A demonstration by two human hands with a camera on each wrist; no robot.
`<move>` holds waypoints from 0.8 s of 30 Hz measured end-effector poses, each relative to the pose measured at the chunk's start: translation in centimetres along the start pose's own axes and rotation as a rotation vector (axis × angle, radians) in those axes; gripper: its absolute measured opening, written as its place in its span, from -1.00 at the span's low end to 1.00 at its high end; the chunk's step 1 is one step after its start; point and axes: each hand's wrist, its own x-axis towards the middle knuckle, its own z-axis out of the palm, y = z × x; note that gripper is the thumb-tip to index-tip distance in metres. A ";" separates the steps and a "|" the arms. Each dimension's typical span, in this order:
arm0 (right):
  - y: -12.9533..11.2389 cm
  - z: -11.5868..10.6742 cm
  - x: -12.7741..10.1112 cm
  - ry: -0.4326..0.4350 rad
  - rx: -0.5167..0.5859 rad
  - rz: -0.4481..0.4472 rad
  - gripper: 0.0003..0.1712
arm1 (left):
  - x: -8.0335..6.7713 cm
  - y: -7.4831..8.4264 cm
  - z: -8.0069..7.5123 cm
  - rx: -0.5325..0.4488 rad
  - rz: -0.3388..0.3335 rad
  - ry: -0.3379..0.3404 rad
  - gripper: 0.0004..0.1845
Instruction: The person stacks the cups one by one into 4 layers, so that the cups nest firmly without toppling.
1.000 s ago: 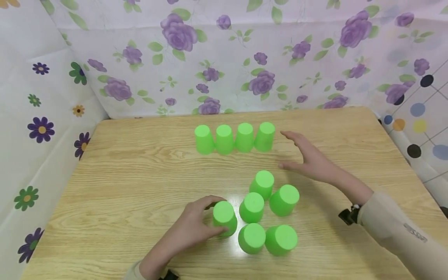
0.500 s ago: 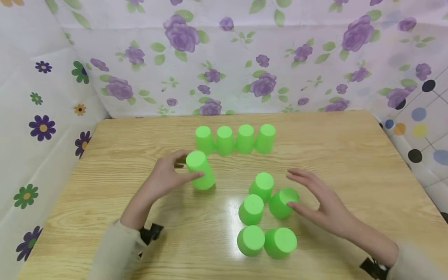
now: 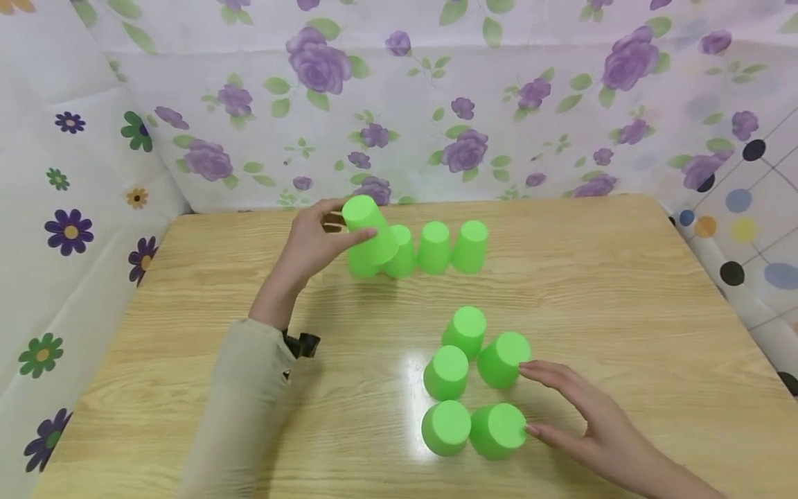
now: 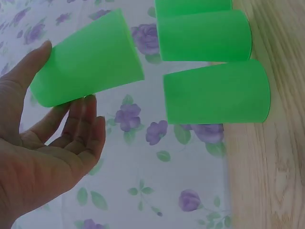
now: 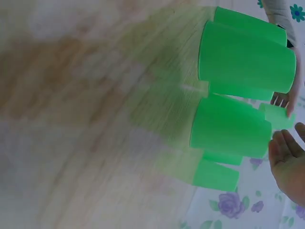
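Left hand (image 3: 312, 242) clamped round an upturned green cup (image 3: 368, 232), held tilted above the far row of cups (image 3: 436, 247). Right hand (image 3: 586, 423) spread flat beside the near cluster (image 3: 474, 378). Probably light, thin, slippery plastic; best pinched mid-wall.

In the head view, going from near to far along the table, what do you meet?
The two nearest green cups with the right hand beside them → the three cups behind them → the back row of cups, where the left hand holds a tilted cup above the row's left end → the floral cloth wall.
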 end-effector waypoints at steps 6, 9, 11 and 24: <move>0.0 0.2 -1.3 -0.083 -0.004 0.037 -0.14 | 2.3 -0.7 -0.2 -0.019 -0.022 0.068 -0.29; 0.1 0.1 -1.5 -0.139 -0.011 0.049 -0.16 | 2.8 -1.1 0.0 -0.013 -0.019 0.076 -0.27; 0.2 0.0 -1.6 -0.179 -0.018 0.063 -0.18 | 3.0 -1.2 0.2 -0.002 -0.014 0.061 -0.25; 0.5 0.2 -0.9 -0.235 0.031 0.021 -0.25 | 3.4 -1.0 0.9 0.074 0.077 -0.002 -0.27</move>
